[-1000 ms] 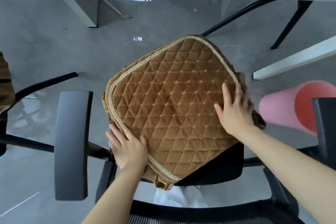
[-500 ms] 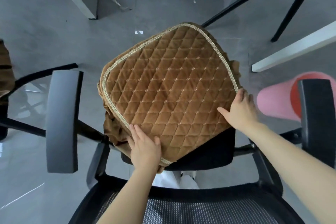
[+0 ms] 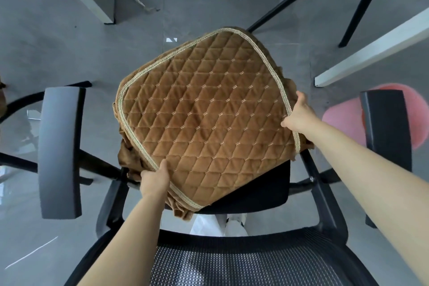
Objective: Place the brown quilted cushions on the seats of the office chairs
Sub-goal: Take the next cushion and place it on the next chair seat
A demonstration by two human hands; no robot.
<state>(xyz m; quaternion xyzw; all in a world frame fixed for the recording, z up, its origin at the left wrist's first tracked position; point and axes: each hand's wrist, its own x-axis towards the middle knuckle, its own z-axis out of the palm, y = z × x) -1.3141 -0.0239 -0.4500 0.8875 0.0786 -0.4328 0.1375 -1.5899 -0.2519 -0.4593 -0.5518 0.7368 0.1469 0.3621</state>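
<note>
Since both of your palms lay flat on top of the quilted face a second ago, the clearest change in the head view is that they have slid out to the rim: your left hand (image 3: 155,180) now grips the near-left edge of the brown quilted cushion (image 3: 204,118) with the thumb on the braid and the fingers tucked under, and your right hand (image 3: 297,112) pinches the right edge the same way, closed on the trim. The cushion has also shifted a little toward the front of the seat (image 3: 262,189), which now shows as a black wedge at the back right. I read this as squaring up rather than carrying: the cushion lies on the office chair (image 3: 246,260), still turned at an angle, its skirt bunched and hanging off the left side near the left armrest (image 3: 60,151). It wants a turn and a pull back toward the mesh backrest before this chair counts as done.

As for containers, only the pink bin (image 3: 343,121) beyond the right armrest (image 3: 386,134) qualifies; it seems to lie on its side on the floor (image 3: 58,49), and I cannot tell what, if anything, is in it
</note>
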